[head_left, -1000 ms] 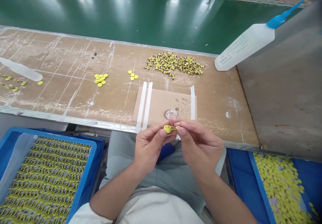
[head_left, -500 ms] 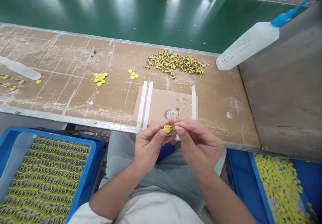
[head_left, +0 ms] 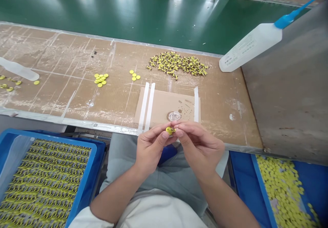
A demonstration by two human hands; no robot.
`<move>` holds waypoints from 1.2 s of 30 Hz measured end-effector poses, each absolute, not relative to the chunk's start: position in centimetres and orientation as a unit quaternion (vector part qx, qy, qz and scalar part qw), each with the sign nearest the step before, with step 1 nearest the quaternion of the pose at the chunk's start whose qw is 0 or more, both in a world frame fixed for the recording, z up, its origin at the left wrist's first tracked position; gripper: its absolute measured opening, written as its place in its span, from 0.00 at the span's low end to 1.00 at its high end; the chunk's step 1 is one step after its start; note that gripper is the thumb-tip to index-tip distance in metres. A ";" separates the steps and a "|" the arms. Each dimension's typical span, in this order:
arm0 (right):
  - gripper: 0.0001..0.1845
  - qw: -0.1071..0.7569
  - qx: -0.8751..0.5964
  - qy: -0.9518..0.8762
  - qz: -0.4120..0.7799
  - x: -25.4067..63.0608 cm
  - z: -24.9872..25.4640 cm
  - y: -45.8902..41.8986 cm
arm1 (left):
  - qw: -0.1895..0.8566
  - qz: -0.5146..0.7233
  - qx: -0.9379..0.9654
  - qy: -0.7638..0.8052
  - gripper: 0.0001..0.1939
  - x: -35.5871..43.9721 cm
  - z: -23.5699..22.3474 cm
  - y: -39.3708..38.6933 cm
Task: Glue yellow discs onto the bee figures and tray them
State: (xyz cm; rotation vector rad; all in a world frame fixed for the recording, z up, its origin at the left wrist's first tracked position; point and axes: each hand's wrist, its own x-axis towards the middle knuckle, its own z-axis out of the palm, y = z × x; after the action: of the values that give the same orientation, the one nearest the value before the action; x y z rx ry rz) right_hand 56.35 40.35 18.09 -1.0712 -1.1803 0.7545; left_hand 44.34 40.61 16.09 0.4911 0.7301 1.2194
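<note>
fingers (head_left: 164,135) of left hand (head_left: 150,151), right hand (head_left: 201,149) pinch yellow disc (head_left: 168,130)

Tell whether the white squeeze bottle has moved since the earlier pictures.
No: the white squeeze bottle sits just as far from the pile of yellow parts; only the view shifted slightly.

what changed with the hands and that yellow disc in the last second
Very little. The view tilted down slightly, and the left hand and right hand moved a touch lower-left in frame, still pinching the yellow disc between them. Nothing was picked up or let go. The pile of yellow parts and the squeeze bottle stayed put.
</note>
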 end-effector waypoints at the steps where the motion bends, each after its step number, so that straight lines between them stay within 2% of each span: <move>1: 0.11 0.636 -0.468 -0.519 0.327 56.4 18.1 40.3 | 0.730 0.555 0.223 0.332 0.10 44.3 16.1 40.6; 20: 0.14 0.633 -0.453 -0.548 0.306 56.2 18.4 40.5 | 0.711 0.552 0.250 0.356 0.12 44.0 16.0 40.2; 28: 0.11 0.602 -0.447 -0.568 0.338 56.9 19.0 40.9 | 0.712 0.554 0.255 0.349 0.11 43.5 16.1 40.2; 36: 0.09 0.592 -0.435 -0.515 0.443 57.5 19.5 40.2 | 0.703 0.560 0.266 0.348 0.10 43.1 16.2 40.4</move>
State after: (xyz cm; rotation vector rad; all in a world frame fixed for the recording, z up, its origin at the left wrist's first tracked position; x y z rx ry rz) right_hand 57.53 40.24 19.54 -1.0122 -1.1971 1.0296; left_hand 43.11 40.43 16.19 0.5926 0.7747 1.2467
